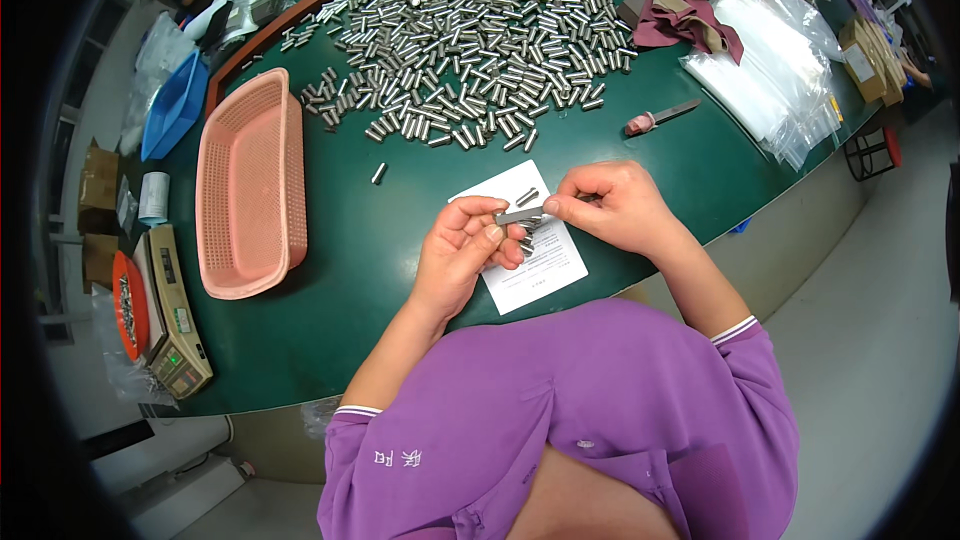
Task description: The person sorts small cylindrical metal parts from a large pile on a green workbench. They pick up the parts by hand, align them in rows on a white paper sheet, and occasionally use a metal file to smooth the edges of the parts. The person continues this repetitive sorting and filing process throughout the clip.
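Note:
Over a white printed sheet (540, 278), my left hand (455, 245) is closed, its thumb and fingers at one end of a flat grey bar (520, 215). My right hand (615, 202) pinches the bar's other end. Several small metal pins (527, 240) show beneath the bar by my left fingertips; whether the fingers grip them I cannot tell. A headed metal pin (527, 197) lies just beyond the bar, above the sheet's far part. Another single pin (379, 173) rests on the green table (370, 240), left of my hands.
A large heap of metal pins (480, 40) covers the far middle. At left stand a pink plastic basket (300, 190), a blue tray (175, 105) and a scale (175, 310) with an orange dish (128, 305). On the right lie a knife (665, 116), plastic bags (755, 70) and a maroon cloth (685, 18).

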Tool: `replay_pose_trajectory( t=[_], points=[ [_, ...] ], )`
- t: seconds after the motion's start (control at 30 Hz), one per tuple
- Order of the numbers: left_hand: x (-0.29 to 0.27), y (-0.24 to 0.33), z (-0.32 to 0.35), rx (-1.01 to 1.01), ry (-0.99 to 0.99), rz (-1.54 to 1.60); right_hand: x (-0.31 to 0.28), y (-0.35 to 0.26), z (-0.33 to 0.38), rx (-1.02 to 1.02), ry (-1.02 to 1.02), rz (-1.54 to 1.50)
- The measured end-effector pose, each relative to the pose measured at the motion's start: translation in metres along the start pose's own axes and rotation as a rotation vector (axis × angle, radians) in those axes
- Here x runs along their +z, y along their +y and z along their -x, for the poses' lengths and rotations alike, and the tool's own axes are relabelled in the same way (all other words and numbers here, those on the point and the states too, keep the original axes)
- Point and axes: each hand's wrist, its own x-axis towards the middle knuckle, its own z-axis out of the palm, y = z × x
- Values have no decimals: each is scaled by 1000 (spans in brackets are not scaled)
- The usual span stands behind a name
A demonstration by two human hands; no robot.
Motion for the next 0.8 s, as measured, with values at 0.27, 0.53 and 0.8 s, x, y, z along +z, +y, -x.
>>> replay_pose_trajectory(
  t=[0.27, 0.53, 0.8],
  points=[
    [2, -2, 0, 11, 2, -152, 7, -4, -2, -42, -6, 23],
    [0, 1, 2, 45, 53, -94, -10, -10, -6, 56, 51, -14],
    [2, -1, 2, 13, 48, -130, 12, -12, -2, -137, -3, 70]
  ],
)
